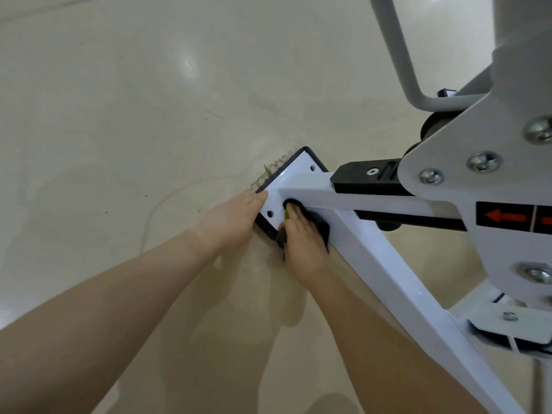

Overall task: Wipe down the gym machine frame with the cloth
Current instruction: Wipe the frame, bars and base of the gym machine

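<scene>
Down low, the right hand (304,243) presses the dark cloth (319,227), fingers flattened over it, where the white frame bar (385,264) meets its foot plate (294,171), the bar's long axis running near-right, while the left hand (236,216) rests open-fingered on the plate's left edge.

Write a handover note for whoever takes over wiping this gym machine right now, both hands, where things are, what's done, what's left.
Right hand: pressing the dark cloth against the white base plate, right where the white frame beam meets it. A bit of yellow shows under the fingers.
Left hand: flat, holding nothing, fingertips on the outer edge of the base plate.
Done: cannot tell from this view which parts are already wiped.
Left: probably the beam running back toward you, the black rail and the bolted grey bracket above.
The floor shows marks near the plate.
</scene>
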